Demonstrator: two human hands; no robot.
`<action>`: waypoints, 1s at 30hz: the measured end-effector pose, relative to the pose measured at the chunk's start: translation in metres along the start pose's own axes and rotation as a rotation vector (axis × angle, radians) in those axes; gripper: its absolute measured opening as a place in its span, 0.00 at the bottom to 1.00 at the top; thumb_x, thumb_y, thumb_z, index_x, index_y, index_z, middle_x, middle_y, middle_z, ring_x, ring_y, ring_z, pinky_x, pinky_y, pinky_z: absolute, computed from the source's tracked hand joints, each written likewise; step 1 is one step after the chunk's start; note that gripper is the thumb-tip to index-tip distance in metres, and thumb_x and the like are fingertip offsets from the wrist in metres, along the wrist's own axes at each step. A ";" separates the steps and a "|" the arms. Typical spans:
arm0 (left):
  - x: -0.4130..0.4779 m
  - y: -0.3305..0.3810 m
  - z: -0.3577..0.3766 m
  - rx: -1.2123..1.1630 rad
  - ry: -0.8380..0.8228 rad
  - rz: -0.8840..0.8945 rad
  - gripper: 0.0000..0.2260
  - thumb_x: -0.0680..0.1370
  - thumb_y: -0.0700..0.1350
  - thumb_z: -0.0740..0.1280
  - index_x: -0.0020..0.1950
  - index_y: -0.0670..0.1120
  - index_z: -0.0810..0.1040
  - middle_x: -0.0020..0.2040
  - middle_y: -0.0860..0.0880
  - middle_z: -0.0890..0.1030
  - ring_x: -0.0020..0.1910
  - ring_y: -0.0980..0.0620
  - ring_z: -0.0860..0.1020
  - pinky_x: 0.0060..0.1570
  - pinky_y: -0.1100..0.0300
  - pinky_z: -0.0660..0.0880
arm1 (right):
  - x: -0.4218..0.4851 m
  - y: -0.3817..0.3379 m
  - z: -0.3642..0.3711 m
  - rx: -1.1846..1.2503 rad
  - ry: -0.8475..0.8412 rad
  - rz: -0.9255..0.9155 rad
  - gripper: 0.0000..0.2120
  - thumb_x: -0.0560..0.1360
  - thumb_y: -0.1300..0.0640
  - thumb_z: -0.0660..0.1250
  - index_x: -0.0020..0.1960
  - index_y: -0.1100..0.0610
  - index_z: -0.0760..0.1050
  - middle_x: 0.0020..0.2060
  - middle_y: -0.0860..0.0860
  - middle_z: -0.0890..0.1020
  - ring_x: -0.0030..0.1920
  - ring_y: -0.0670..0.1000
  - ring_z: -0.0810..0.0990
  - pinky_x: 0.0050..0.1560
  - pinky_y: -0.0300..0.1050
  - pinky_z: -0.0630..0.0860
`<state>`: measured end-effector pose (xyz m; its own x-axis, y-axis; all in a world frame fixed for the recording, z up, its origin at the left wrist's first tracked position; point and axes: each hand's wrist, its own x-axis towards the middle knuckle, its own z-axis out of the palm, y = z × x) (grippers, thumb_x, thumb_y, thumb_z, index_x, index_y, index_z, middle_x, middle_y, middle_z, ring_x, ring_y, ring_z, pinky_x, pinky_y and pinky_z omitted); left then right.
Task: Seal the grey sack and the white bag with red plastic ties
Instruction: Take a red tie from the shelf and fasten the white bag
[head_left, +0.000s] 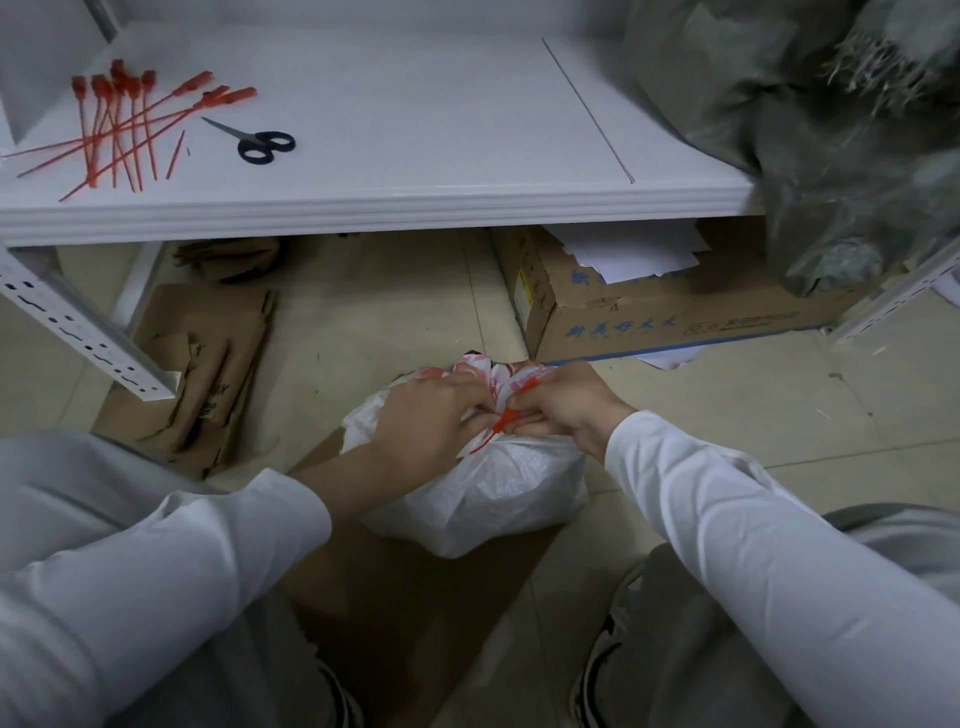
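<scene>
A white plastic bag (498, 493) with red print at its gathered top stands on the floor between my knees. My left hand (426, 421) grips the bunched neck of the bag from the left. My right hand (561, 402) pinches a red plastic tie (506, 415) at the neck, its strap running between my two hands. A grey sack (831, 130) sits at the right end of the white shelf (415, 202). Several spare red ties (119, 124) lie in a loose pile at the shelf's left end.
Black-handled scissors (260, 143) lie on the shelf next to the ties. Under the shelf stands a cardboard box (649, 317) with papers in it. Flattened cardboard (208, 374) lies on the tiled floor at the left, beside a perforated shelf post (78, 327).
</scene>
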<state>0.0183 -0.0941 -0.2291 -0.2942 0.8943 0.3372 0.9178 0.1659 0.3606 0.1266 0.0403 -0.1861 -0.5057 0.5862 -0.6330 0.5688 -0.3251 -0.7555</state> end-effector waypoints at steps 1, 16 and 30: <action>0.001 0.000 0.000 -0.014 0.004 -0.016 0.03 0.74 0.51 0.71 0.43 0.54 0.83 0.42 0.55 0.84 0.39 0.55 0.80 0.37 0.65 0.69 | -0.001 -0.001 0.000 0.003 -0.008 0.009 0.13 0.70 0.71 0.72 0.55 0.69 0.78 0.45 0.64 0.84 0.38 0.60 0.86 0.37 0.48 0.84; 0.002 0.008 -0.006 -0.113 -0.091 -0.091 0.06 0.76 0.51 0.68 0.44 0.51 0.83 0.42 0.55 0.83 0.41 0.55 0.79 0.43 0.57 0.76 | -0.035 -0.001 -0.027 0.089 -0.032 0.034 0.07 0.77 0.68 0.65 0.52 0.72 0.77 0.42 0.66 0.84 0.36 0.58 0.85 0.32 0.43 0.83; -0.001 0.013 -0.007 -0.045 -0.072 0.006 0.03 0.75 0.47 0.71 0.44 0.49 0.84 0.42 0.52 0.84 0.41 0.53 0.80 0.44 0.63 0.69 | -0.032 0.020 -0.013 0.238 0.150 0.064 0.07 0.76 0.68 0.67 0.53 0.69 0.77 0.45 0.65 0.83 0.39 0.59 0.85 0.37 0.49 0.84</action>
<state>0.0289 -0.0954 -0.2184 -0.2674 0.9230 0.2767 0.9062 0.1433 0.3977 0.1622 0.0242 -0.1782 -0.3625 0.6564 -0.6617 0.4194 -0.5191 -0.7447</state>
